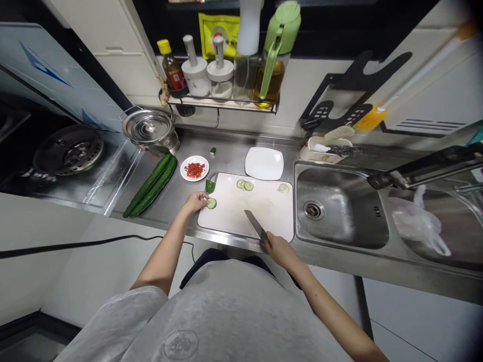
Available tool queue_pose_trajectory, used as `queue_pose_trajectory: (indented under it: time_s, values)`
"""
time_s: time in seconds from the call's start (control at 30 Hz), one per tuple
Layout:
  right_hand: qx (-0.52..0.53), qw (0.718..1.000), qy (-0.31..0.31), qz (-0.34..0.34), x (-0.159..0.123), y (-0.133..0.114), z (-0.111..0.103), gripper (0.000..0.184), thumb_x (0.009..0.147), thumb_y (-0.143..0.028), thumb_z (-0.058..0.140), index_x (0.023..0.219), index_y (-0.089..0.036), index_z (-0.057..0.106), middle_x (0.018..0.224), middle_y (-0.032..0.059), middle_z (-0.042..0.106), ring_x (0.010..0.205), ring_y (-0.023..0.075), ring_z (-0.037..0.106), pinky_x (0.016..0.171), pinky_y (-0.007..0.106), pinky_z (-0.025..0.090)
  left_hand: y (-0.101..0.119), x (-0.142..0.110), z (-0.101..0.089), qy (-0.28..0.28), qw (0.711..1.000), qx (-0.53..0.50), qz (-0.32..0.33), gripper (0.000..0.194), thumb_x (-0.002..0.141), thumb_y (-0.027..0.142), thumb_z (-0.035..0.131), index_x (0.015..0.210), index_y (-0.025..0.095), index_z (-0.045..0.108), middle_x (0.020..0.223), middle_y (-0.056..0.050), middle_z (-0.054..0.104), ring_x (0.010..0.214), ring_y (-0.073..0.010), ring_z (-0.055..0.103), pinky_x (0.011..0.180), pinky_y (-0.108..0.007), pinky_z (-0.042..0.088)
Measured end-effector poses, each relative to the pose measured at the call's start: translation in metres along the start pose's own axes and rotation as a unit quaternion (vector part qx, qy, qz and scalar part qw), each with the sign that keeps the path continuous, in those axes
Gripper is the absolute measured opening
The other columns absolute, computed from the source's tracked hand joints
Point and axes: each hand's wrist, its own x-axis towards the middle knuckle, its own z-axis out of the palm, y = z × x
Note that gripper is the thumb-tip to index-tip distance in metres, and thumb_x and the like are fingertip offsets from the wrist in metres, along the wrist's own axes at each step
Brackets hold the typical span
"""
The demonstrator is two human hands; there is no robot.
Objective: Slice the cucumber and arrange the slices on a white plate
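Observation:
At the left edge of the white cutting board (230, 216), my left hand (196, 201) has its fingers closed on a cut piece of cucumber (212, 203), its pale face turned toward the board. Just behind it lies a short green cucumber end (209, 186), by the board's handle. My right hand (279, 249) grips a kitchen knife (255, 222) by its handle, the blade low over the board's front and pointing away to the left. Several thin cucumber slices (245, 185) overlap near the board's back edge, and a few more slices (283, 188) lie at its back right corner.
Whole cucumbers (154, 183) and a plate of chopped red pieces (194, 169) are on the left. Behind the board are a white plate (264, 163) and a small cucumber end (213, 151). A steel pot (151, 130) stands back left; the sink (339, 211) adjoins on the right.

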Motion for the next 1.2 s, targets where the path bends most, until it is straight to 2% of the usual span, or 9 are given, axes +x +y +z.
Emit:
queue_pose_trajectory:
  time_s: [0.4, 0.5, 0.57, 0.67, 0.73, 0.8, 0.93, 1.03, 1.2]
  values:
    - [-0.005, 1.0, -0.012, 0.016, 0.001, -0.002, -0.001, 0.021, 0.093, -0.02, 0.037, 0.106, -0.016, 0.052, 0.09, 0.01, 0.066, 0.082, 0.0186, 0.06, 0.062, 0.026, 0.025, 0.012, -0.008, 0.004, 0.083, 0.983, 0.163, 0.016, 0.016, 0.064, 0.023, 0.069, 0.079, 0.019, 0.065, 0.061, 0.003, 0.059, 0.058, -0.0105, 0.05, 0.056, -0.02, 0.033]
    - [-0.004, 1.0, -0.005, 0.014, 0.0, -0.001, 0.0, 0.021, 0.092, -0.019, 0.036, 0.105, -0.016, 0.053, 0.089, 0.0101, 0.066, 0.08, 0.0183, 0.06, 0.061, 0.026, 0.025, 0.014, -0.012, 0.005, 0.086, 0.977, 0.195, 0.016, 0.014, 0.066, 0.023, 0.069, 0.079, 0.02, 0.065, 0.064, 0.002, 0.061, 0.063, -0.0118, 0.052, 0.059, -0.021, 0.034]
    - [-0.003, 1.0, -0.003, 0.013, -0.001, -0.001, 0.0, 0.022, 0.092, -0.019, 0.035, 0.105, -0.015, 0.052, 0.088, 0.0099, 0.066, 0.079, 0.0182, 0.059, 0.06, 0.026, 0.024, 0.016, -0.014, 0.005, 0.088, 0.974, 0.208, 0.018, 0.016, 0.068, 0.026, 0.068, 0.083, 0.02, 0.065, 0.067, 0.001, 0.062, 0.065, -0.0127, 0.053, 0.061, -0.022, 0.035]
    - [-0.003, 1.0, -0.008, 0.018, -0.002, -0.003, -0.001, 0.022, 0.092, -0.019, 0.035, 0.105, -0.015, 0.052, 0.088, 0.0097, 0.066, 0.08, 0.0184, 0.059, 0.061, 0.026, 0.024, 0.022, -0.013, 0.009, 0.132, 0.97, 0.201, 0.026, 0.025, 0.072, 0.032, 0.066, 0.094, 0.022, 0.065, 0.075, 0.0, 0.064, 0.069, -0.0139, 0.055, 0.065, -0.023, 0.037]
    - [-0.002, 1.0, -0.009, 0.021, -0.004, -0.004, -0.003, 0.022, 0.092, -0.02, 0.035, 0.104, -0.016, 0.053, 0.088, 0.0097, 0.065, 0.082, 0.0189, 0.059, 0.062, 0.026, 0.025, 0.03, -0.009, 0.018, 0.164, 0.969, 0.181, 0.038, 0.028, 0.075, 0.033, 0.062, 0.101, 0.022, 0.064, 0.08, -0.001, 0.064, 0.072, -0.0143, 0.056, 0.067, -0.023, 0.038]
    - [0.003, 1.0, -0.006, 0.023, -0.005, -0.005, -0.003, 0.021, 0.092, -0.02, 0.036, 0.104, -0.016, 0.053, 0.089, 0.0093, 0.065, 0.083, 0.0189, 0.059, 0.062, 0.026, 0.025, 0.04, -0.005, 0.034, 0.173, 0.97, 0.159, 0.059, 0.027, 0.078, 0.032, 0.059, 0.102, 0.021, 0.064, 0.082, -0.002, 0.064, 0.075, -0.0148, 0.057, 0.07, -0.024, 0.039]
    - [0.021, 0.998, 0.021, 0.047, -0.007, -0.001, -0.002, 0.02, 0.093, -0.022, 0.037, 0.103, -0.017, 0.053, 0.087, 0.0085, 0.065, 0.082, 0.0181, 0.059, 0.062, 0.026, 0.025, 0.063, 0.004, 0.074, 0.15, 0.972, 0.144, 0.113, 0.026, 0.081, 0.03, 0.056, 0.102, 0.02, 0.065, 0.087, -0.005, 0.063, 0.081, -0.0172, 0.057, 0.077, -0.027, 0.042]
    - [0.028, 0.997, 0.05, 0.058, -0.008, 0.006, 0.0, 0.02, 0.093, -0.024, 0.037, 0.102, -0.017, 0.054, 0.087, 0.0086, 0.066, 0.081, 0.0178, 0.059, 0.061, 0.025, 0.024, 0.079, 0.011, 0.102, 0.132, 0.97, 0.157, 0.129, 0.027, 0.082, 0.031, 0.053, 0.105, 0.021, 0.065, 0.095, -0.007, 0.061, 0.088, -0.0192, 0.057, 0.082, -0.029, 0.041]
    - [0.048, 0.994, 0.071, 0.073, -0.011, 0.018, 0.001, 0.022, 0.092, -0.025, 0.038, 0.103, -0.016, 0.054, 0.084, 0.008, 0.065, 0.079, 0.0175, 0.059, 0.061, 0.024, 0.025, 0.099, 0.026, 0.13, 0.114, 0.958, 0.229, 0.127, 0.039, 0.083, 0.036, 0.054, 0.119, 0.025, 0.06, 0.108, -0.011, 0.055, 0.106, -0.0272, 0.05, 0.091, -0.036, 0.037]
